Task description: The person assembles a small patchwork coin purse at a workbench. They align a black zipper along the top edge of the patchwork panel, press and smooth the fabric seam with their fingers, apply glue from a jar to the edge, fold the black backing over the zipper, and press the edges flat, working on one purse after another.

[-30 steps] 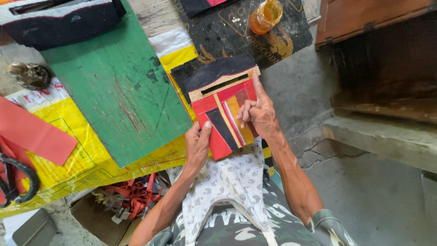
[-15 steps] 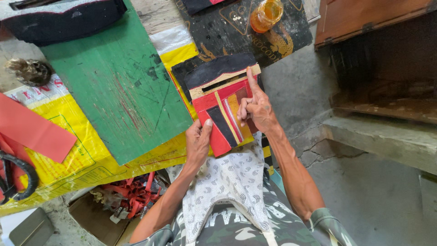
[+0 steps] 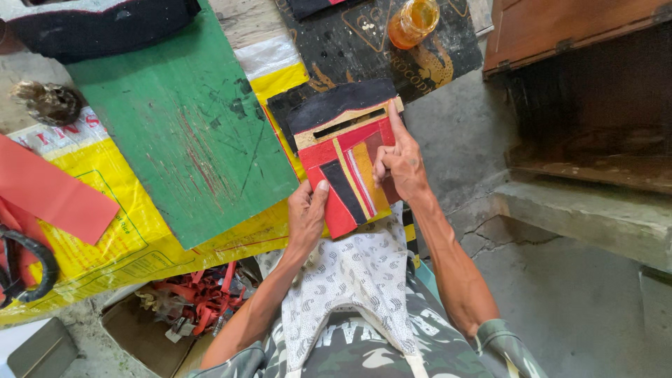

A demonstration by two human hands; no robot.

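Grip point(image 3: 308, 210) partly under patchwork piece point(image 3: 346, 164)

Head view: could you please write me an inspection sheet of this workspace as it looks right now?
Surface: green board lying on yellow sheeting, over a concrete floor.
Job's things: patchwork panel of red, black and tan strips, held over the lap.
Clutter: orange jar, red strip, scissors, box of red scraps, black mat.
Grippers: left hand grips the panel's lower edge, thumb on top; right hand rests on its right side, forefinger pointing up.
Cables: nothing seen.
Surroundings: wooden cabinet, concrete step.
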